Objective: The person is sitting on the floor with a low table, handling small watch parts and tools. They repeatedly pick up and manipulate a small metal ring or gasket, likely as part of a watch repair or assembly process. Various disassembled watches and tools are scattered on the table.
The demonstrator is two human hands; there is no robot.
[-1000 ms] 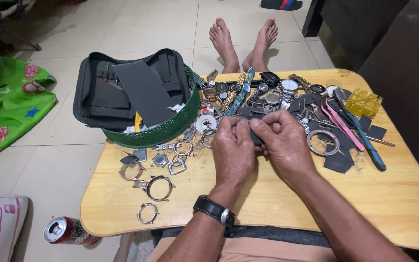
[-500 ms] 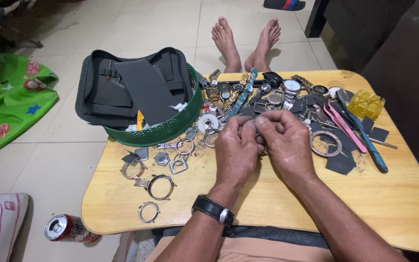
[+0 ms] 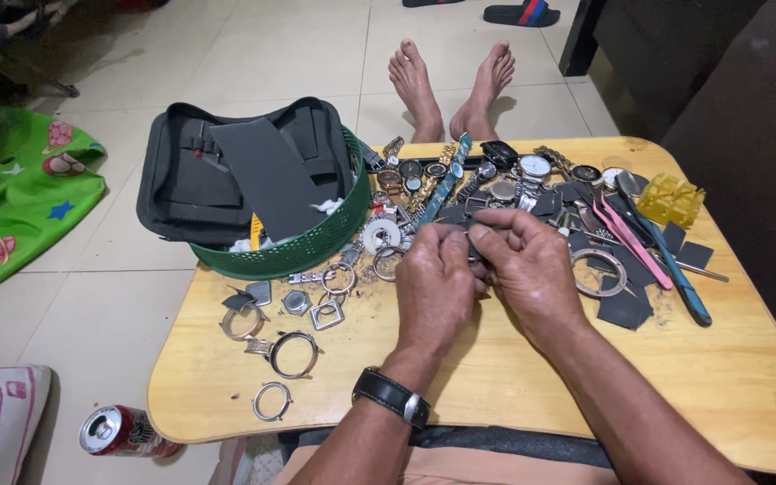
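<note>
On the low wooden table, your left hand and right hand are pinching together at something hidden; green basket lying at ten o'clock.

Pale tiled floor; low wooden table; dark furniture at right; green mat at left.
</note>
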